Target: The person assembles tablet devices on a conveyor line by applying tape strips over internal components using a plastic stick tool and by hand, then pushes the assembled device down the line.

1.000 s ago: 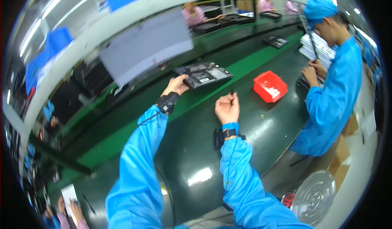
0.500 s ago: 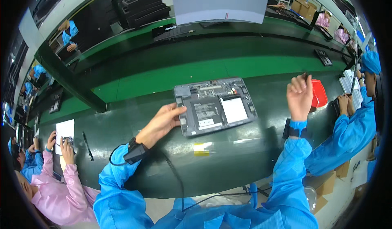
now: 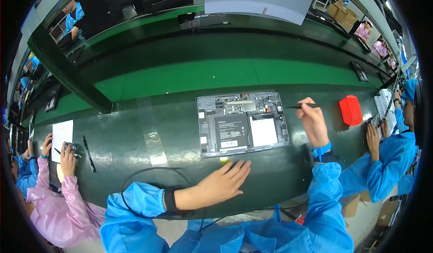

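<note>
An opened laptop base [image 3: 205,133] lies flat on the dark green bench, its insides facing up. A black battery [image 3: 231,138] and a white-topped rectangular part [image 3: 264,132] sit in its lower half, with circuit boards above. My left hand [image 3: 221,185] rests just below the laptop's near edge, fingers stretched out and holding nothing. Beside the laptop's right edge, my right hand [image 3: 313,122] pinches a thin black pointed tool [image 3: 295,106] that looks like tweezers, its tip toward the laptop's upper right corner.
To the right stands a red bin [image 3: 351,111], near a co-worker in blue. At left lie a black pen [image 3: 89,154] and a white sheet [image 3: 63,133] by a co-worker in pink sleeves. A black cable [image 3: 149,168] loops near my left wrist. A green post [image 3: 67,70] rises behind.
My left hand has let go of the laptop's left side and moved to its near edge. The laptop now lies straighter. My right hand has come from the red bin toward the laptop.
</note>
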A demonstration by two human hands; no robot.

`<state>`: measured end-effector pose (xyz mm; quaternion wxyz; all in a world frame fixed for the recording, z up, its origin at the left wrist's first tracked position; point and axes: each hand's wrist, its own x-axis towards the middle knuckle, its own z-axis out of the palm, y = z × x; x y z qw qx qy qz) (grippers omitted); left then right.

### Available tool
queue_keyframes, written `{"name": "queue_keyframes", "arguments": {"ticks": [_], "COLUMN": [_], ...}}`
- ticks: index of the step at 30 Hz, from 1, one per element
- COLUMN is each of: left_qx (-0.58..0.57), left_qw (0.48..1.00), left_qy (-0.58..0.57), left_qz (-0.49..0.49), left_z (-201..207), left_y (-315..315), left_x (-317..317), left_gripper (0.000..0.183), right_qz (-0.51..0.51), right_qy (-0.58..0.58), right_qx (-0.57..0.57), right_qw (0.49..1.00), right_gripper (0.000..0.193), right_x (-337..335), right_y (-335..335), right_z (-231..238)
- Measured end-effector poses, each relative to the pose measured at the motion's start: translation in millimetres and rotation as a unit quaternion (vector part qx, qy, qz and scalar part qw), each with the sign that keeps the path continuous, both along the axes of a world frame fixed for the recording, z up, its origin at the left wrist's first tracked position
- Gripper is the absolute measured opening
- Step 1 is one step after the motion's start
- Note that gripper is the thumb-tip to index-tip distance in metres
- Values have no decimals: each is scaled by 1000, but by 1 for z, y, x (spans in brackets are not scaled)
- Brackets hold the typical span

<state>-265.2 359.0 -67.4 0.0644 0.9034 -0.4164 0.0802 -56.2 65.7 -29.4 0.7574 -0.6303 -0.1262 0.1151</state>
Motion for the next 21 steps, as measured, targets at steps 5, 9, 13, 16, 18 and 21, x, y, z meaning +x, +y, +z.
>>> {"name": "queue_keyframes", "arguments": {"ticks": [5, 9, 13, 16, 18, 21], "left_qx": [-96, -359, -453, -349, -238, -177], "left_qw": [981, 873, 771, 842, 886, 949], "left_qy": [170, 139, 273, 226, 119, 60], "left_qz": [0, 299, 356, 343, 381, 255], "left_z": [20, 26, 9, 24, 47, 62], "left_y": [6, 45, 54, 49, 46, 38], "left_x": [-32, 17, 26, 6, 2, 25], "left_gripper": [57, 64, 75, 77, 76, 65], "right_qz": [48, 53, 54, 93, 113, 149], "right_qy": [3, 11, 26, 56, 45, -169], "right_qx": [23, -18, -36, -53, -40, -236], "right_qw": [999, 998, 998, 993, 992, 945], "right_gripper": [16, 16, 12, 14, 15, 15], "right_x": [23, 50, 37, 3, -7, -5], "right_y": [34, 61, 68, 60, 51, 39], "right_z": [-13, -25, -28, -20, -7, 4]}}
